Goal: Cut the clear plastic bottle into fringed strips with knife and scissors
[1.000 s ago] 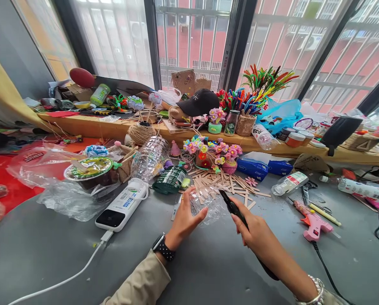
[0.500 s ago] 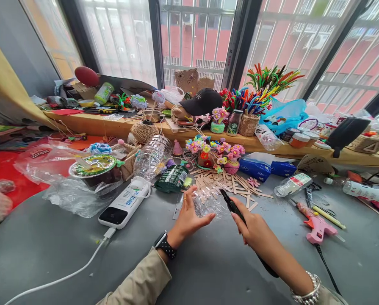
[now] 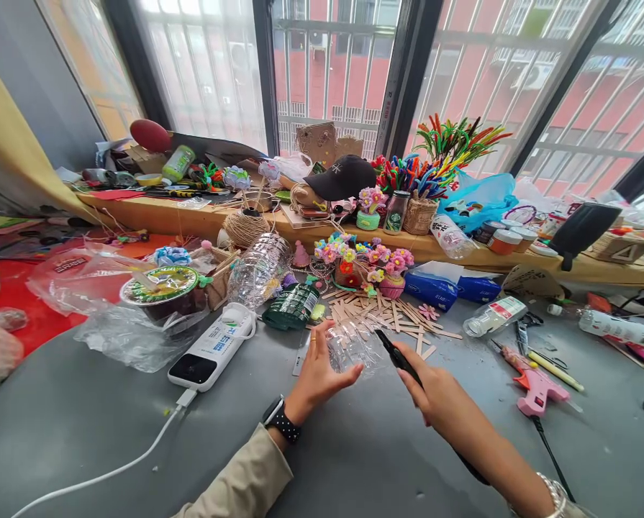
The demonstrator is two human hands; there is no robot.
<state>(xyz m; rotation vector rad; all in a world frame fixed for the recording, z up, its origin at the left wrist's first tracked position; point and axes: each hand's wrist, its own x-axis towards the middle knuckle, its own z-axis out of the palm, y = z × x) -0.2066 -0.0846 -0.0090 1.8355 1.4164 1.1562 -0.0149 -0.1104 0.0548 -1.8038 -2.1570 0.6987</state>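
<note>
A clear, ribbed piece of plastic bottle (image 3: 358, 347) lies on the grey table in front of me. My left hand (image 3: 317, 374) curls around its left side, fingers behind and thumb along the near edge. In my right hand (image 3: 434, 394) is a slim black knife-like tool (image 3: 393, 351), its tip pointing up and left. That tip is close to the plastic's right side; whether they touch, I cannot tell. The back end of the tool emerges under my right forearm.
Wooden craft sticks (image 3: 402, 316) spread behind the plastic. A pink glue gun (image 3: 540, 385) with a black cord lies right, near a clear bottle (image 3: 494, 316). On the left are a white power bank (image 3: 211, 352) with a cable, and a lidded bowl (image 3: 162, 291).
My right hand and the black tool have shifted slightly down and right. My left hand stays around the plastic piece, almost unmoved.
</note>
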